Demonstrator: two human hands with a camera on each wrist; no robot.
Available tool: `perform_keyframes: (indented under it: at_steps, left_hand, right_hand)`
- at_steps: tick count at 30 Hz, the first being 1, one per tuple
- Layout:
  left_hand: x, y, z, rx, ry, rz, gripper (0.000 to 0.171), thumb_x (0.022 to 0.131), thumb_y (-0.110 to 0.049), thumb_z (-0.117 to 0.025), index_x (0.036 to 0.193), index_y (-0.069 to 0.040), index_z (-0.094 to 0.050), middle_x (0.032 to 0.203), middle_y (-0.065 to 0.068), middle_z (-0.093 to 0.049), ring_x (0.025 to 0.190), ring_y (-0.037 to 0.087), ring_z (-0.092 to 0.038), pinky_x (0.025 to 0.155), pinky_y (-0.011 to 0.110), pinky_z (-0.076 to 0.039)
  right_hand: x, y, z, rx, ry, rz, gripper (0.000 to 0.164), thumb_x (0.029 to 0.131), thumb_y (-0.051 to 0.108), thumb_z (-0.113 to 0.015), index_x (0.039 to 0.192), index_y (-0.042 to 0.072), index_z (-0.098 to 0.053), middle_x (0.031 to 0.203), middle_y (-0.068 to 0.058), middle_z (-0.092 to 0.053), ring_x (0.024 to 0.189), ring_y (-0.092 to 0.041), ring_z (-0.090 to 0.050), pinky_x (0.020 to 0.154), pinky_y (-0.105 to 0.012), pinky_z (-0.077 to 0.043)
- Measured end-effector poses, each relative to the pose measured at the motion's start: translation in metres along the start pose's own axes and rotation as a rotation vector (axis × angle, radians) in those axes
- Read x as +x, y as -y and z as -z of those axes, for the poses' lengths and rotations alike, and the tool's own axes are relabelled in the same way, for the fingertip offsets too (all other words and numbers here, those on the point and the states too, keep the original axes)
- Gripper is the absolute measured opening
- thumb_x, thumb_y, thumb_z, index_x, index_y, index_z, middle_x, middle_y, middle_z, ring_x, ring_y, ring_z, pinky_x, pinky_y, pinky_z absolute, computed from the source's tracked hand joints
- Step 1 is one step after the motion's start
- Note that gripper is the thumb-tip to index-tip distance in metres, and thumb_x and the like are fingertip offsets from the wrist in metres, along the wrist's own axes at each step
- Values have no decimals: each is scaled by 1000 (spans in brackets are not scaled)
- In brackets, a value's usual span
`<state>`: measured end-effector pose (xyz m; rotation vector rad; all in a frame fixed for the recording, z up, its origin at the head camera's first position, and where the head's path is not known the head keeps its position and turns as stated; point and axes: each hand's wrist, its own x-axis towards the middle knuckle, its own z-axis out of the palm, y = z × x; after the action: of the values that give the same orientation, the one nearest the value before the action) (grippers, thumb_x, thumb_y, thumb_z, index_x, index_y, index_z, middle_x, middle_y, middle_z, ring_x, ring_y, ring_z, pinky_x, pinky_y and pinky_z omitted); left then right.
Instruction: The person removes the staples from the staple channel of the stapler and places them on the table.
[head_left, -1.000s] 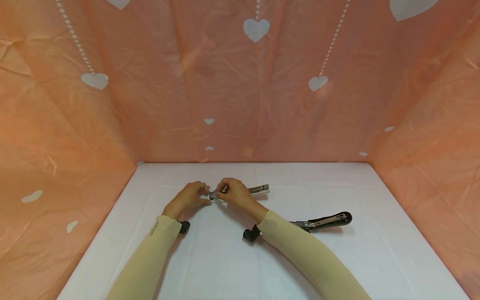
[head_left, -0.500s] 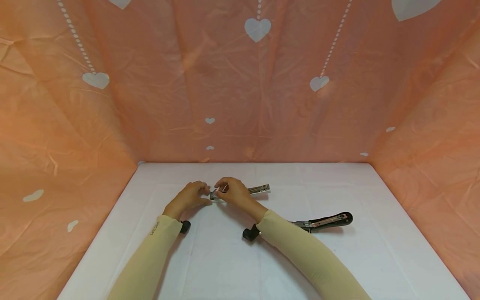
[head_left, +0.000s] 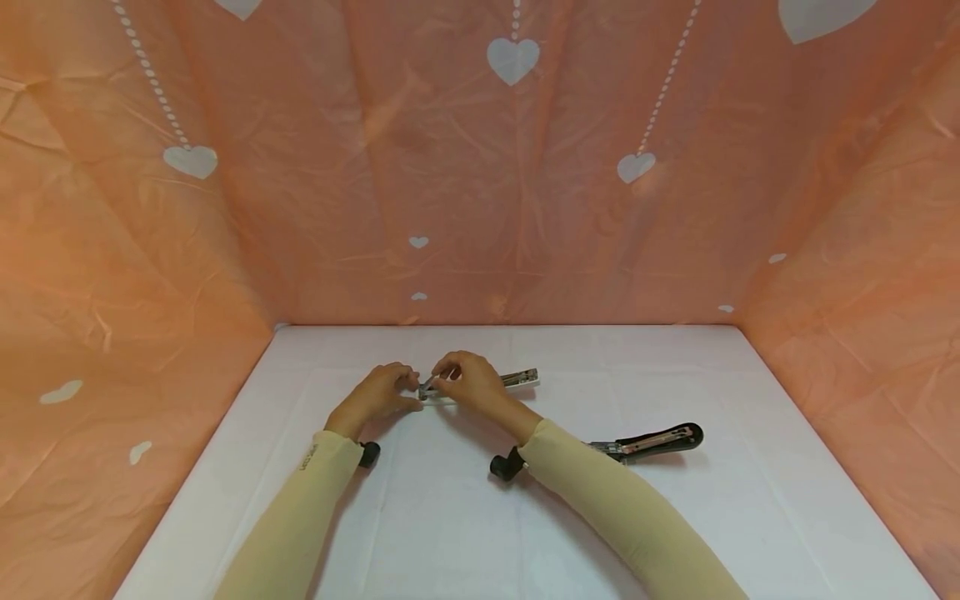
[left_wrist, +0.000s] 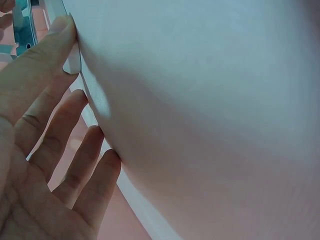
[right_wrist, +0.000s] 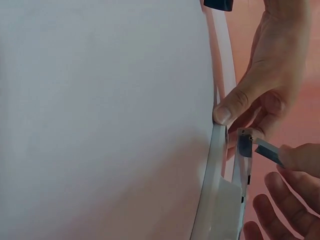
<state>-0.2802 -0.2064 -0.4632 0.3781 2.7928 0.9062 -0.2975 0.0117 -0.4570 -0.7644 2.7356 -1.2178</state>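
Note:
A white stapler (head_left: 521,377) lies opened up near the far middle of the table. My left hand (head_left: 377,398) holds the front end of its base; in the left wrist view the thumb (left_wrist: 59,31) lies along that end. Over the stapler, my right hand (head_left: 476,387) pinches a short grey strip of staples (right_wrist: 268,150) between thumb and index finger. The strip slants, with its free end close to the stapler's front end in the right wrist view; whether they touch I cannot tell. The other right fingers are loosely bent.
A black stapler (head_left: 660,442), also opened up, lies to the right, partly behind the right sleeve (head_left: 615,504). White cloth covers the table (head_left: 435,533). Orange sheeting (head_left: 480,208) with pale hearts encloses the back and sides.
My right hand has risen slightly and shifted a little right. The strip in its fingers now shows plainly, slanting up from the stapler's front end. My left hand has stayed in place.

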Motion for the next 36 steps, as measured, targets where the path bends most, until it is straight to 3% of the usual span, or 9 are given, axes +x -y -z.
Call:
perform_keyframes:
  at_steps: [8,16,36]
  left_hand:
    - [0,-2,0,17,3,3,30,92,-17,-88,114,-2,-73,125,16,-70,126,41,-61,109,57,-49]
    - [-1,2,-1,7,-26,-43,29,90,-15,-89,111,-2,-74,122,17,-71,125,42,-61,110,57,-48]
    - [-1,0,0,-7,-23,-51,27,90,-13,-88,109,-1,-73,130,21,-69,128,43,-61,111,57,-48]
  right_hand:
    - [-5,0,7,34,-1,23,12,99,19,-79,108,12,-79,103,-3,-75,94,-18,-69,83,-30,-57]
    - [-10,-2,9,82,8,80,10,99,14,-80,105,7,-78,94,-3,-73,84,-11,-66,79,-25,-57]
    - [-26,-5,7,59,79,39,6,97,10,-80,103,8,-77,91,-1,-73,81,-7,-63,76,-23,-55]
